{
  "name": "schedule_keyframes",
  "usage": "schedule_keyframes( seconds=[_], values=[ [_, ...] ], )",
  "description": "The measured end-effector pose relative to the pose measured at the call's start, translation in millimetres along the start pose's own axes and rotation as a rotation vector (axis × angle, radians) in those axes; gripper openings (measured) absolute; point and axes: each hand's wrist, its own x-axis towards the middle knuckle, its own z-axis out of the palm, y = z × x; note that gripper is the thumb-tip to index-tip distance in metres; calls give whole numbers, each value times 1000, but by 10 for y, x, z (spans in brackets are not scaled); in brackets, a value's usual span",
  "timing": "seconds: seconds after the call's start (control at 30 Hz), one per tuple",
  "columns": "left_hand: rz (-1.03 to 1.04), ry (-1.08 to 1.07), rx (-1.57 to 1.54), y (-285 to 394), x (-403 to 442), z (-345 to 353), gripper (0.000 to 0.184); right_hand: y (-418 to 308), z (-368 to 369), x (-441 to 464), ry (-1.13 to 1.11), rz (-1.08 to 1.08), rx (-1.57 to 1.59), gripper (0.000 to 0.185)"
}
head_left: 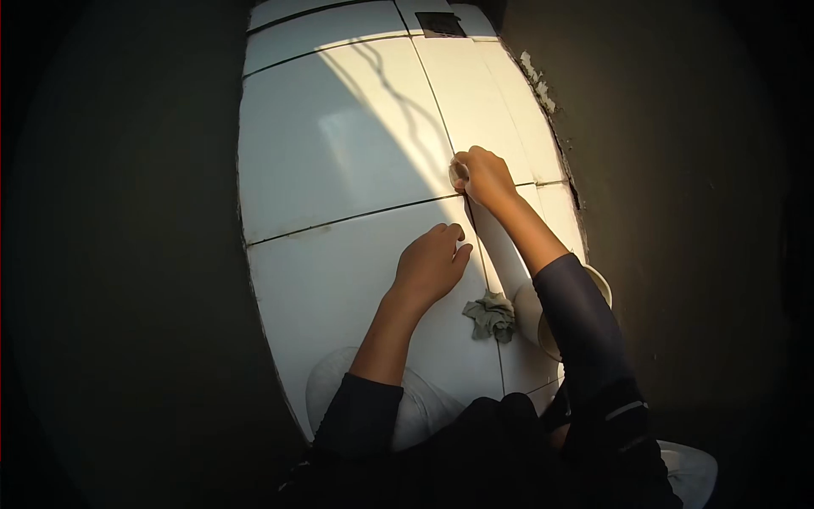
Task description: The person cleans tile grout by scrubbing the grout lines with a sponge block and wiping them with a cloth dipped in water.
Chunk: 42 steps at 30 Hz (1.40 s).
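Observation:
White floor tiles [339,178] with dark joints run ahead of me. My right hand [487,178] is closed on a small, pale round object [459,176], which it holds at the crossing of two joints; what exactly it is cannot be made out. Nearer to me and to the left, my left hand [431,265] hovers over a tile with its fingers curled, and whether they hold anything is hard to see. A crumpled grey-green cloth [492,317] lies on the tiles below and right of my left hand.
Beside my right forearm stands a pale round container [527,313], partly hidden by the sleeve. Dark walls [127,237] flank the tiles on both sides. A dark square opening [441,25] shows at the far end, and white scraps [538,82] lie along the right edge.

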Motion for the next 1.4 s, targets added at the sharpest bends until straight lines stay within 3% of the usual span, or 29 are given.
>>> schedule_keyframes(
  seconds=[0.13, 0.37, 0.6, 0.67, 0.73, 0.83, 0.9, 1.0, 1.07, 1.17, 1.27, 1.33, 1.4],
  values=[
    [8, 5, -11, 14, -9, -1, 24, -49, -50, -198, -153, 25, 11, 18],
    [2, -3, 4, -24, -30, -11, 23, -48, -3, 126, -48, 148, 58, 19],
    [48, 37, -12, -23, -9, 11, 22, -65, -79, -69, -113, -51, -38, 11],
    [44, 24, -15, -10, -8, 7, 22, -125, -96, 104, -96, 114, 46, 10],
    [23, 3, -8, -6, -18, -10, 22, -31, 15, 256, -3, -8, -73, 11],
    [4, -3, -5, -3, -31, -43, 23, -82, -24, 275, -8, 24, -88, 12],
    [12, 12, -4, -8, -33, -47, 23, -116, -69, 52, -101, 137, 82, 10],
    [23, 20, -7, -9, -26, -8, 24, -44, -59, -151, -114, -36, -100, 9],
    [32, 11, -2, -10, -10, 0, 24, -32, -48, -60, -119, -25, -66, 8],
    [30, -13, 4, -5, -20, -5, 24, -46, 11, 260, 5, 27, -82, 8],
    [13, -7, 3, -7, -12, -53, 24, -63, 10, 496, -67, 75, -138, 14],
    [48, 21, 5, -26, -47, -50, 24, -138, -1, 368, 29, 66, -85, 16],
    [42, 19, -7, -30, -44, -51, 24, -167, -63, 163, -148, 392, 226, 8]
  ],
)
